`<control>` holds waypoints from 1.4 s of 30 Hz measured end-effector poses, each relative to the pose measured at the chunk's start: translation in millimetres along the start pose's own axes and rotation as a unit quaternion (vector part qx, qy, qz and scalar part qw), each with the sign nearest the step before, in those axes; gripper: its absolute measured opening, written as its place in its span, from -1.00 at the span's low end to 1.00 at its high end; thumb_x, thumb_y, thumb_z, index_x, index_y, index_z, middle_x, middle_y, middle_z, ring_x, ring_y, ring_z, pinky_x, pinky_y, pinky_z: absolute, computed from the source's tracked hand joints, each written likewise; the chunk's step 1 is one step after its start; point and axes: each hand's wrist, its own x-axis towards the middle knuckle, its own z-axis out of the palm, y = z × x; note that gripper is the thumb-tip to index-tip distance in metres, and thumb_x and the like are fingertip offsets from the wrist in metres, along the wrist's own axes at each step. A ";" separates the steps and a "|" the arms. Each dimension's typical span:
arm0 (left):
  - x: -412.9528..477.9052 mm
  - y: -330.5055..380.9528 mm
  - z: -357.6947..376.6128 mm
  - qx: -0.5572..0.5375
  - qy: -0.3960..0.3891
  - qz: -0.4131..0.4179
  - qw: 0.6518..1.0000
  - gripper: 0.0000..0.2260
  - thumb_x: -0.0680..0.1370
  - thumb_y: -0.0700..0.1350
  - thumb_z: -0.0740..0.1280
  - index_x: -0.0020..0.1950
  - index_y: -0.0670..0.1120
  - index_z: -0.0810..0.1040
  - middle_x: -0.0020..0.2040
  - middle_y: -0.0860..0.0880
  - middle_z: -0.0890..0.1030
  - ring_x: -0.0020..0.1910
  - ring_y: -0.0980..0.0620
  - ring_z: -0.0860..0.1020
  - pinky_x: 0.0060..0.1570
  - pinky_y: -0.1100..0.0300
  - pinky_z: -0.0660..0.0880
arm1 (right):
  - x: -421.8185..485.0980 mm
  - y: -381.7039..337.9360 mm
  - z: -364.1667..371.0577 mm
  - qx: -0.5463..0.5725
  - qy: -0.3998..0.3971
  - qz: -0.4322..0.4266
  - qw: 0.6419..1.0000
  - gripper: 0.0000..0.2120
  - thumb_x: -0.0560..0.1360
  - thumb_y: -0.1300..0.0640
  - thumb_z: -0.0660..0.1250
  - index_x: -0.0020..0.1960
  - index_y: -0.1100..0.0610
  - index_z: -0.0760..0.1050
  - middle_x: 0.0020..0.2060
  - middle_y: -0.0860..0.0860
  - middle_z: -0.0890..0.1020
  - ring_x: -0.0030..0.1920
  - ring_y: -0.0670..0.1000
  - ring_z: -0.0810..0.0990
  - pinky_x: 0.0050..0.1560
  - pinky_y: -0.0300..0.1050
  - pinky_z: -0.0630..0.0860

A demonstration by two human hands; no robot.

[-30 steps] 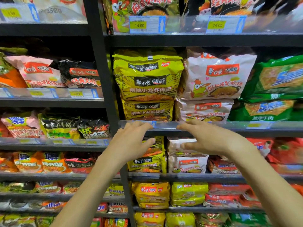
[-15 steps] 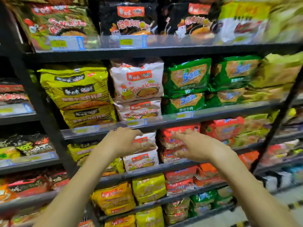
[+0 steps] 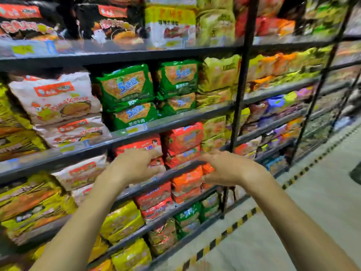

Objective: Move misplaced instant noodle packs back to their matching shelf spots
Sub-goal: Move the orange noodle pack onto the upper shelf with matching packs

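Noodle packs fill dark metal shelves. Both my hands are stretched out in front of the middle shelf, palms down, holding nothing. My left hand (image 3: 134, 165) hovers with fingers apart over red packs (image 3: 140, 146). My right hand (image 3: 228, 168) is level with it, fingers loosely curved in front of orange packs (image 3: 187, 179) and beside more red packs (image 3: 184, 136). Green packs (image 3: 127, 86) and white packs (image 3: 56, 98) stand on the shelf above. Whether my fingertips touch any pack I cannot tell.
A black upright post (image 3: 241, 79) splits the shelving just right of my right hand. Yellow packs (image 3: 121, 222) lie on lower shelves. A pale floor (image 3: 312, 212) with a black-and-yellow strip (image 3: 230, 229) runs along the shelf base to the right.
The view has swung right along the shelves. Both hands moved from the yellow and white packs to the red and orange ones, still holding nothing.
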 end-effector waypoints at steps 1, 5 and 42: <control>4.1 13.8 -0.2 0.003 0.003 0.005 1.000 -0.46 0.61 0.29 0.22 0.57 0.19 0.30 0.42 0.00 0.55 0.40 -0.13 0.49 0.33 -0.04 0.46 | -8.3 12.6 1.6 0.003 0.000 0.010 1.000 -0.34 0.60 -0.14 0.29 0.60 -0.13 0.08 0.55 0.12 0.25 0.50 0.18 0.31 0.41 0.11 0.37; 15.4 72.7 -8.0 -0.001 0.011 0.030 0.999 -0.48 0.63 0.27 0.20 0.55 0.14 0.31 0.44 -0.03 0.50 0.43 -0.13 0.46 0.30 -0.05 0.47 | -39.4 58.2 2.8 0.011 -0.004 0.054 0.998 -0.34 0.60 -0.17 0.29 0.60 -0.09 0.10 0.55 0.09 0.25 0.48 0.20 0.33 0.40 0.16 0.39; 332.9 497.6 -47.6 0.026 0.031 0.208 0.977 -0.47 0.65 0.24 0.15 0.60 0.14 0.20 0.53 -0.03 0.37 0.50 -0.15 0.33 0.40 -0.14 0.36 | -64.3 528.9 -21.3 0.062 0.031 0.244 0.967 -0.35 0.61 -0.18 0.26 0.61 -0.07 0.10 0.48 0.07 0.33 0.42 0.13 0.40 0.30 0.07 0.46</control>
